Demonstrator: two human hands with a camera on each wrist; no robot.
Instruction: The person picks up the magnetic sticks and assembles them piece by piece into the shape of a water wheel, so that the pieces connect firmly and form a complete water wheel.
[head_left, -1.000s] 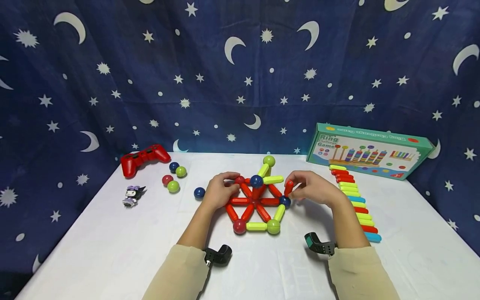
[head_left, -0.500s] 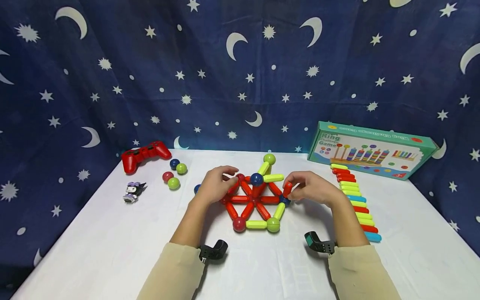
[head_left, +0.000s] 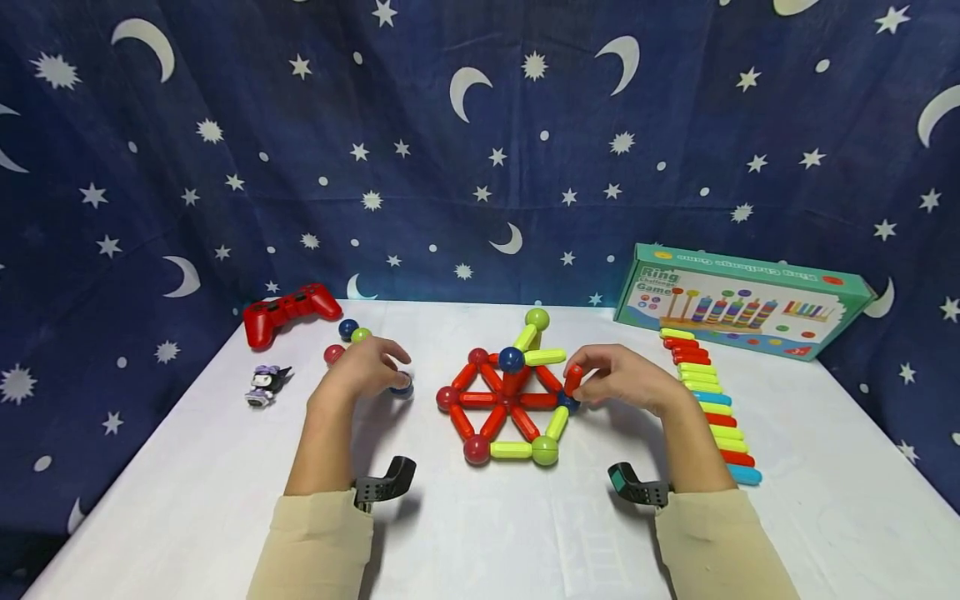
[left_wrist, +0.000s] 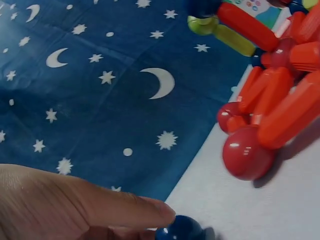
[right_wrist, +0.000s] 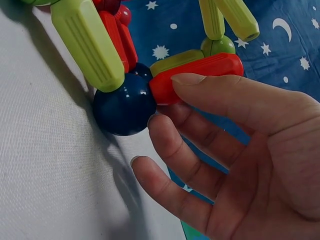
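A construction of red and yellow-green rods joined by balls stands at the middle of the table. Its right corner is a blue ball. My right hand pinches a red rod between thumb and fingers; one end of the rod meets that blue ball, and the rod points upward. Away to the left of the construction, my left hand has its fingertips on a loose blue ball on the table. Fingers partly hide this ball in the head view.
Loose balls, including a red one, lie behind the left hand, near a red game controller and a small figurine. Right of the right hand runs a row of coloured rods, with a green game box behind it.
My left hand has left the construction's left side and moved left to the loose blue ball. The right hand keeps its pinch on the red rod at about the same place.
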